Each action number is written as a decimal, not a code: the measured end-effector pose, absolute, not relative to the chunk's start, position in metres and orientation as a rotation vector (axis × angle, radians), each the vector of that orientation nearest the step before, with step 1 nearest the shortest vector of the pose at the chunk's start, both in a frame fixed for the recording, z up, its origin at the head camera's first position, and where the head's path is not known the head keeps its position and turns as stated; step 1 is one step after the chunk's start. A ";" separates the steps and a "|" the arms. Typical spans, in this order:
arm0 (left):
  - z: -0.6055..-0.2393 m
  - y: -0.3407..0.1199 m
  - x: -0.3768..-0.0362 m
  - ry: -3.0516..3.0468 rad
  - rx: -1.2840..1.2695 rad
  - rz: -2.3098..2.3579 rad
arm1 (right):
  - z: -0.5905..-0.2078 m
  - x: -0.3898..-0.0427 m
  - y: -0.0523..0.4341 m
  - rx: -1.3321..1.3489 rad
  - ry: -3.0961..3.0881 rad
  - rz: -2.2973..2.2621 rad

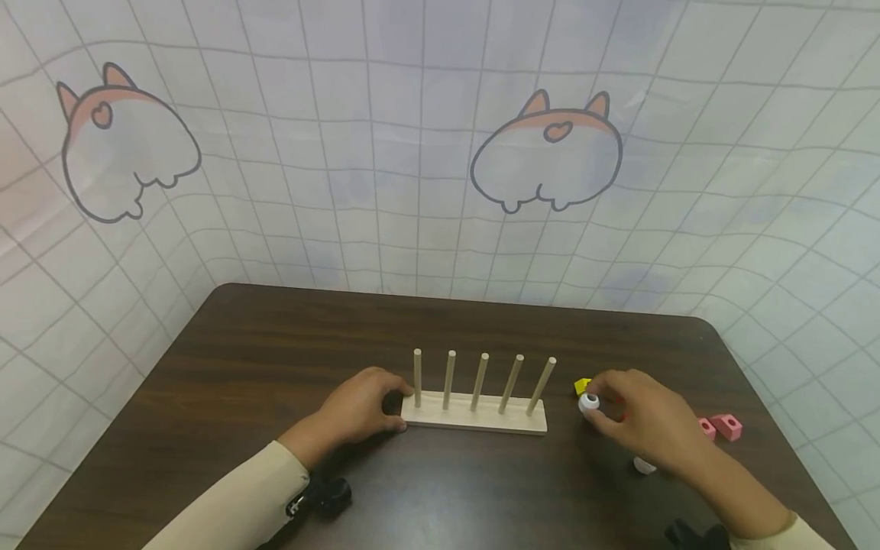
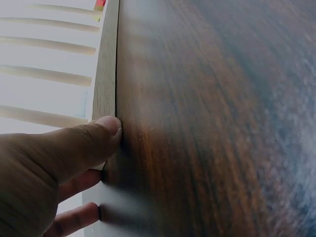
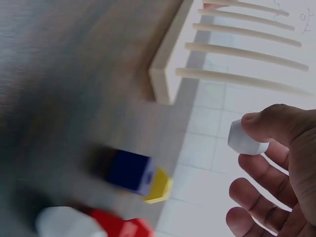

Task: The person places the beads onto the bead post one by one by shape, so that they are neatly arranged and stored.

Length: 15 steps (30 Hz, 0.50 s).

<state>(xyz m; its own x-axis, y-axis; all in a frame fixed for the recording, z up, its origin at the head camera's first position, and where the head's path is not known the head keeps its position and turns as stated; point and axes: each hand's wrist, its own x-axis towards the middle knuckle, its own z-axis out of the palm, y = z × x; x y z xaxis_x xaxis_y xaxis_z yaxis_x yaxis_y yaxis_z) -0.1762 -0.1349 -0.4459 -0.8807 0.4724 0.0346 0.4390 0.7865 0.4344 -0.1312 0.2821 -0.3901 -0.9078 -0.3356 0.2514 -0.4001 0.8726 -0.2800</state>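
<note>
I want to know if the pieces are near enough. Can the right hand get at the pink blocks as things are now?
Probably yes. The pink blocks lie on the table just beside the right hand, with nothing between them. But that hand already pinches a white piece, so its fingers are busy.

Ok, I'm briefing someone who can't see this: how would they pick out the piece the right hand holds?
On the dark table, find the wooden peg rack. Just right of it, the right hand pinches a small white block, the only piece off the table; the yellow block and pink blocks lie loose.
</note>
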 end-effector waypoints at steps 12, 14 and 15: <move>-0.447 -0.135 -0.178 2.903 0.745 0.685 | -0.355 -0.142 0.271 0.566 -2.858 0.539; -0.448 -0.135 -0.178 2.904 0.747 0.684 | -0.352 -0.144 0.270 0.576 -2.835 0.548; -0.447 -0.136 -0.178 2.906 0.748 0.680 | -0.350 -0.145 0.269 0.583 -2.818 0.549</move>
<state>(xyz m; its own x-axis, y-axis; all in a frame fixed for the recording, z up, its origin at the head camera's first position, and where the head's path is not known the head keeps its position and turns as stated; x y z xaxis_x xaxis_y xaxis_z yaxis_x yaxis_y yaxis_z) -0.1782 -0.1355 -0.4474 -0.8798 0.4731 0.0461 0.4445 0.7843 0.4327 -0.1453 0.2686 -0.3505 -0.8993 -0.3394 0.2758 -0.4181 0.8521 -0.3148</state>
